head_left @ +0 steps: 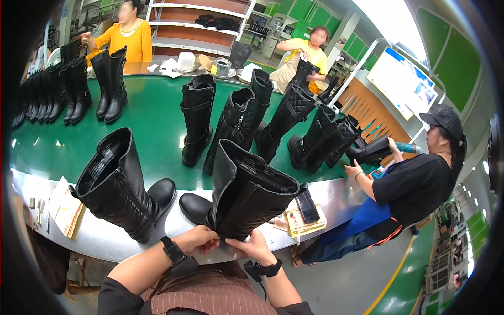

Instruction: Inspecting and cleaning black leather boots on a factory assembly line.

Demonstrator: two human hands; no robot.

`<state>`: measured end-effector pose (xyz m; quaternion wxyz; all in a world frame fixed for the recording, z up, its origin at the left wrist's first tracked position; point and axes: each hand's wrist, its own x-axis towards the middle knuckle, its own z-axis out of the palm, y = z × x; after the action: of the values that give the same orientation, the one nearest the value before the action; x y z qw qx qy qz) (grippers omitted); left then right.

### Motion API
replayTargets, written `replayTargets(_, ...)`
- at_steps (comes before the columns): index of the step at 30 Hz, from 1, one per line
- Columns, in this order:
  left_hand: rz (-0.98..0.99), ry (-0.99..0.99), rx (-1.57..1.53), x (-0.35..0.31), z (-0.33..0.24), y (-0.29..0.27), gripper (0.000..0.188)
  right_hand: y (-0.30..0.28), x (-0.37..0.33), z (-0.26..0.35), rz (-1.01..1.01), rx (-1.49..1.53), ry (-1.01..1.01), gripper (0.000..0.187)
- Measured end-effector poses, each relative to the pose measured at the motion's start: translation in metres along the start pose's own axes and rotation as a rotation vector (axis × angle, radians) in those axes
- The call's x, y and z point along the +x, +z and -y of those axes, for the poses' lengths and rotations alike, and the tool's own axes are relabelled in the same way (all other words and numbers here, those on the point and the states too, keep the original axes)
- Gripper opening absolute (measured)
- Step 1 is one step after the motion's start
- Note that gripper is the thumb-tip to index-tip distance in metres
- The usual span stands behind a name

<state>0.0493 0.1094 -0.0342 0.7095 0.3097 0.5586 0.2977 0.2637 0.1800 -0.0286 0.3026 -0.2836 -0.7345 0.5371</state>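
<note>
A tall black boot [253, 202] stands on the metal edge strip of the table right before me, its shaft gaping at the top and its side zip seemingly parted. My left hand [199, 240] pinches low on that boot, at the bottom end of the zip; anything small in its fingertips is hidden. Around the ankle closes my right hand [253, 245], thumb against the leather. To the left, apart from both hands, a similar black boot [118, 191] stands upright with its zip done up and its toe pointing right.
Several black boots [197, 118] stand across the green tabletop [152, 113], with more rowed at far left. A phone [307, 206] lies on papers at right; a paper booklet [67, 212] lies left. A co-worker [420, 184] at right handles a boot; two people stand across the table.
</note>
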Motion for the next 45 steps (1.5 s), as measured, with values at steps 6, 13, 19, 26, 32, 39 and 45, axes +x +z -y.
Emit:
replayTargets(6, 0.264, -0.104, -0.090, -0.004, -0.011, -0.007, 0.043, 0.002, 0.001, -0.002, -0.017, -0.152, 0.000, 0.046)
replayTargets(13, 0.410, 0.318, -0.142, -0.079, -0.097, 0.008, 0.052, 0.006, 0.002, 0.008, -0.021, -0.114, 0.030, 0.047)
replayTargets(19, 0.382, 0.514, -0.307, -0.152, -0.159, 0.034, 0.050, 0.007, 0.002, 0.020, -0.026, -0.083, -0.071, 0.043)
replayTargets(26, 0.224, 0.618, -0.083, -0.156, -0.148, 0.038, 0.046, 0.013, 0.003, 0.028, -0.069, -0.167, -0.070, 0.043)
replayTargets(32, 0.191, 0.351, 0.566, -0.202, -0.069, -0.034, 0.036, -0.001, 0.008, 0.026, 0.129, 0.009, 0.193, 0.056)
replayTargets(39, -0.769, -0.097, 0.966, -0.250, 0.021, -0.102, 0.061, 0.026, 0.022, 0.025, 0.157, -0.009, 0.122, 0.068)
replayTargets(45, -0.627, 0.663, 0.314, -0.168, 0.051, -0.115, 0.076, 0.058, 0.025, 0.042, 0.127, -0.014, 0.244, 0.055)
